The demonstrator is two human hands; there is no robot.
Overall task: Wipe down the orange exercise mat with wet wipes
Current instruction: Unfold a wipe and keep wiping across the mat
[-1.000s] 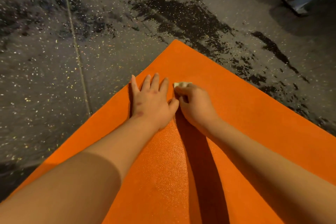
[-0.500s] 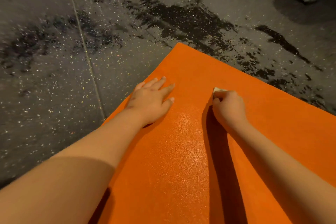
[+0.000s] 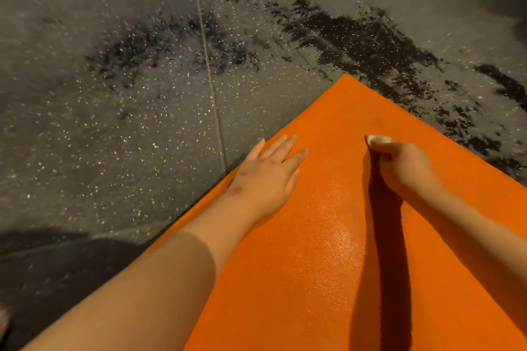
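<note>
Orange mat [image 3: 285,308] lies flat on a grey speckled floor [image 3: 114,151]. It fills the lower right of the view, and its far corner points up and away from the person.

At the far left the floor is bare but for a dark shadow near the bottom edge. A small pale blur sits in the bottom left corner, too smeared to name. A thin seam [image 3: 211,88] runs down the floor and meets the mat's left edge just behind the left hand. Dark wet-looking patches [image 3: 370,45] spread across the floor beyond the far corner and along the mat's right edge.

The left forearm [image 3: 156,279] reaches in from the bottom left and crosses the mat's left edge. The left hand [image 3: 268,174] rests palm down on the mat just inside that edge, its fingers straight and close together, pointing toward the far corner. It holds nothing. A few reddish marks show on the back of the hand and wrist.

Between the two hands a strip of the mat has a glossy sheen [image 3: 339,225]. Right of it, a long dark shadow [image 3: 385,251] falls on the mat under the right arm.

The right forearm [image 3: 470,236] comes in from the right edge of the view. The right hand [image 3: 405,168] sits knuckles up near the middle of the mat, well apart from the left hand, with its fingers curled over a small white wipe [image 3: 377,140]. The wipe pokes out beyond the fingertips and is pressed onto the mat, on the side toward the far corner.
</note>
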